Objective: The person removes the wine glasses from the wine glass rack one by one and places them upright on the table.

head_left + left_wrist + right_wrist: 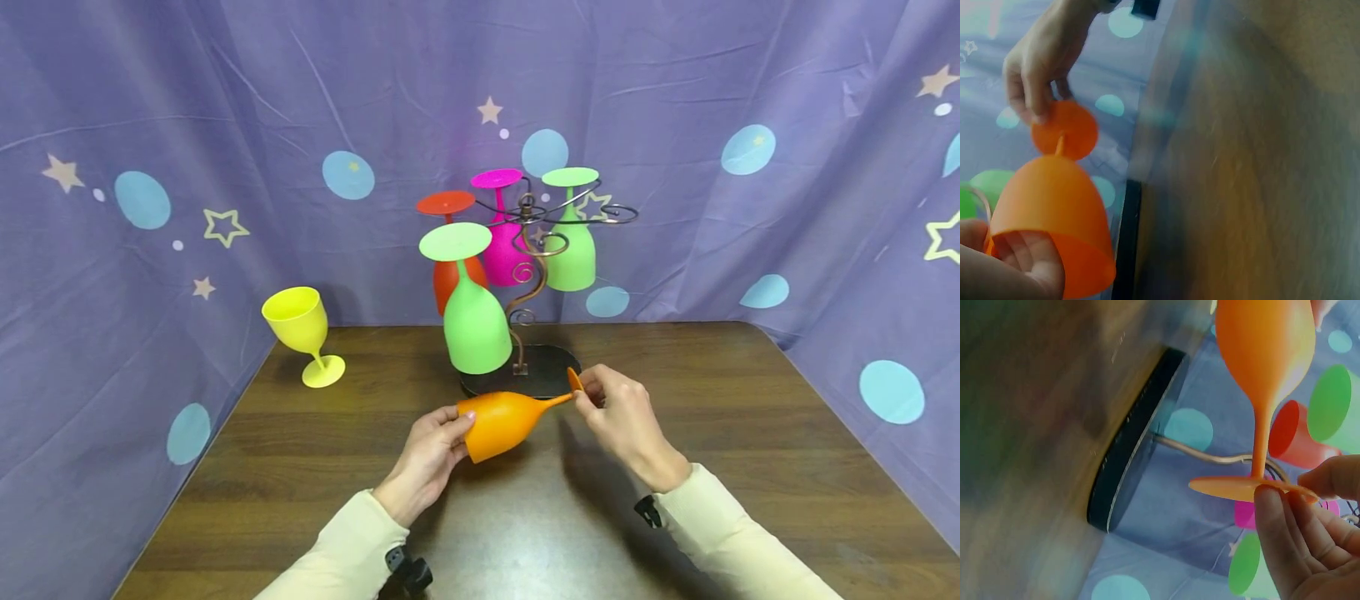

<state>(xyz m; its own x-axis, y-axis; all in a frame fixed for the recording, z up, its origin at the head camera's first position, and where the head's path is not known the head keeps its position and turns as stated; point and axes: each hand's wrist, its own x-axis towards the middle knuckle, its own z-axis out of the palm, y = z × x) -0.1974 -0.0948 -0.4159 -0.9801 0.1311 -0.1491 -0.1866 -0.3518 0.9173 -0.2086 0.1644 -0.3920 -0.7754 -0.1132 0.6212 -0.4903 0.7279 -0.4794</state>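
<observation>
An orange wine glass point(504, 423) lies tilted on its side in the air, held between both hands over the front of the table. My left hand point(431, 458) grips it at the rim, with the thumb outside; in the left wrist view fingers show within the mouth of the bowl point(1054, 194). My right hand point(618, 417) pinches the round foot point(1222, 486) between thumb and fingers. Just behind stands a metal glass rack point(528, 292) on a black base point(543, 367). Upside down from its arms hang two green glasses point(477, 329), a red one point(446, 279) and a magenta one point(504, 250).
A yellow wine glass point(296, 321) stands upright at the table's back left. Curled rack arms point(618, 213) reach out to the right with no glass on them. The brown wooden table point(712, 400) ends at a purple curtain point(660, 83).
</observation>
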